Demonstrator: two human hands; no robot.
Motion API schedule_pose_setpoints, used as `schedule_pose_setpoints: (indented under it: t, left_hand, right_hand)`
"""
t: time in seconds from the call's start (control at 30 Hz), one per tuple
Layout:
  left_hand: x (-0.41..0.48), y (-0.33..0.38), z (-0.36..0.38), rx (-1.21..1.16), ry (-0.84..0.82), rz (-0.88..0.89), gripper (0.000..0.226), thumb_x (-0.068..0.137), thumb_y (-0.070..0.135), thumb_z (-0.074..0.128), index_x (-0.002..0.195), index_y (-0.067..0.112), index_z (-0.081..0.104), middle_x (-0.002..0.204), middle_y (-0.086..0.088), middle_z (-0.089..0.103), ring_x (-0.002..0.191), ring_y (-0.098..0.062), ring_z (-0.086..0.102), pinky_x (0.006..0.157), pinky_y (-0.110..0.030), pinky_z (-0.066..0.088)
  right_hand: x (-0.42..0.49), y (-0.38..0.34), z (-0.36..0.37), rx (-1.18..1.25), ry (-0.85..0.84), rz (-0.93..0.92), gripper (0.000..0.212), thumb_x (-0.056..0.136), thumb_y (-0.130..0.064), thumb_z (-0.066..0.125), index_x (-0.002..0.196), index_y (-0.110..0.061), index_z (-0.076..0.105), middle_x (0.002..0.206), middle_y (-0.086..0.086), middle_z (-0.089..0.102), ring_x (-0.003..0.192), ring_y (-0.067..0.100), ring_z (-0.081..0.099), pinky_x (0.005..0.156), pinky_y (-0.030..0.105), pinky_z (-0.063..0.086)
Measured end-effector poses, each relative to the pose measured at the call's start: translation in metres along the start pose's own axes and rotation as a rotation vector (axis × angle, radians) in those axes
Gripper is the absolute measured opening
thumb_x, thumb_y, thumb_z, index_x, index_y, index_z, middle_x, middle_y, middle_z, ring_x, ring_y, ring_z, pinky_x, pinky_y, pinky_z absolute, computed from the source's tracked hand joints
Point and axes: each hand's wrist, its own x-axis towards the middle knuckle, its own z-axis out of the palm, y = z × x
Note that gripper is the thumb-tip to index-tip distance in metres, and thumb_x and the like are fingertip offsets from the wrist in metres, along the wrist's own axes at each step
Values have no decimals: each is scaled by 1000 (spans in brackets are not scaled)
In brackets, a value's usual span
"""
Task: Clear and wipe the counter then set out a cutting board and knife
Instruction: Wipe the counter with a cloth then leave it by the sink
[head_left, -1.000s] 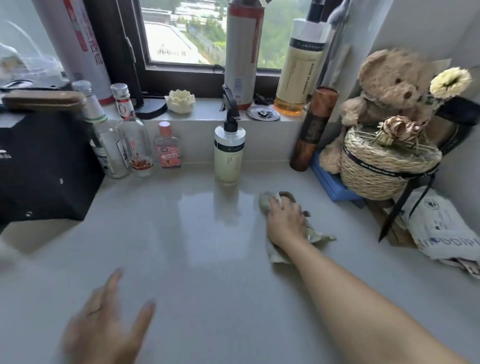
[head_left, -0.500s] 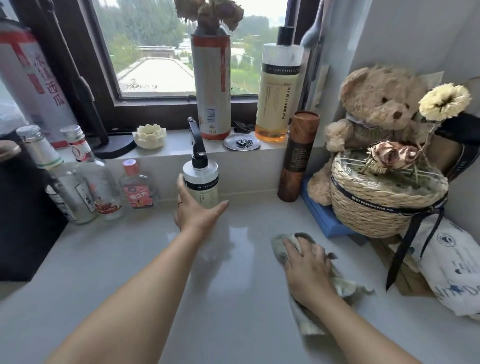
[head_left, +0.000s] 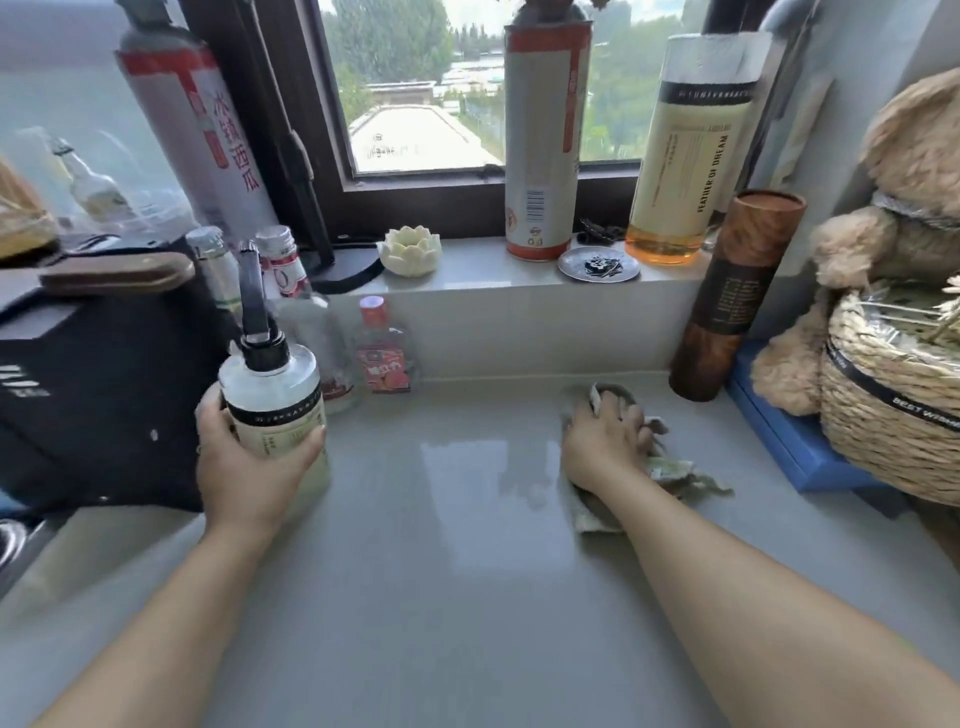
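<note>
Grey counter (head_left: 467, 571) is gleaming damp where my right hand (head_left: 602, 447) is clutching the cloth (head_left: 675, 473) near the back wall; my left hand (head_left: 244, 467) is gripping the pump bottle (head_left: 275, 410), probably clearing it; wiping is unfinished, board and knife not out yet

"FEATHER OF DREAM" runs vertically up the tall bottle (head_left: 691, 156) on the windowsill. The black ribbon (head_left: 878, 387) round the straw basket (head_left: 893, 447) reads "BEST WISHE", cut off at the edge. The tall can (head_left: 208, 130) at left bears 西瓜. The pump bottle (head_left: 275, 410) in the left hand (head_left: 249, 467) has a band too blurred to read.
</note>
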Motion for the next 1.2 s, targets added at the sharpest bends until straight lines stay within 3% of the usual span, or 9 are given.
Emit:
schedule_pose_setpoints:
  t: [0.13,0.3,0.5,0.63,0.73,0.83,1.0,1.2]
  left_hand:
    - [16,-15,-10,1,20,-33,84,57,14,84,125,28,36,120,4,54,101,-10,50,90,-28,38]
    - [24,-26,2,-28,-13,-64,83,58,18,84,124,29,34,124,-1,55,105,-16,54,90,-28,38]
    - [24,-28,-3,61,-67,-111,95,62,24,81,135,33,21,133,-9,52,119,-31,50,101,-43,38]
    - [4,-27,-11,101,-98,-160,107,64,24,81,141,26,6,144,-17,36,132,-30,34,109,-49,29]
    - [-32,-17,-5,152,-64,-205,102,64,22,80,140,19,13,141,-24,30,131,-33,27,105,-48,28]
    - [-66,-3,8,185,-62,-248,90,64,24,79,133,13,23,135,-24,37,120,-36,39,97,-47,34]
    - [-99,24,24,234,-269,-222,73,68,30,74,129,15,36,128,-16,51,115,-33,49,99,-46,37]
    - [-128,37,16,346,-597,-53,67,75,34,67,132,17,38,132,-14,50,126,-30,41,107,-42,23]
  right_hand:
    - [-28,-78,25,51,-40,-269,44,91,-21,38,135,-15,33,143,12,26,123,36,25,101,45,25]
    - [-50,-123,42,35,-116,-492,51,88,-18,40,138,-19,28,145,8,25,127,35,22,101,48,25]
    - [-6,-96,29,30,-68,-319,41,91,-18,37,132,-18,37,143,9,28,128,33,24,105,46,22]
    - [27,-44,11,9,-15,-145,38,94,-22,33,132,-22,40,144,9,30,129,32,27,106,45,21]
    - [22,-14,7,-1,36,-108,39,95,-27,31,133,-23,39,146,9,30,128,32,29,104,45,24]
    - [3,10,1,-8,51,-126,42,93,-32,35,135,-28,38,148,7,30,127,33,31,103,46,26]
    - [-38,62,-8,-59,66,-55,44,91,-35,34,135,-34,35,150,4,27,128,35,30,104,50,25]
    - [-106,160,-36,-146,103,194,47,92,-33,36,139,-32,33,147,7,33,128,33,33,105,47,26]
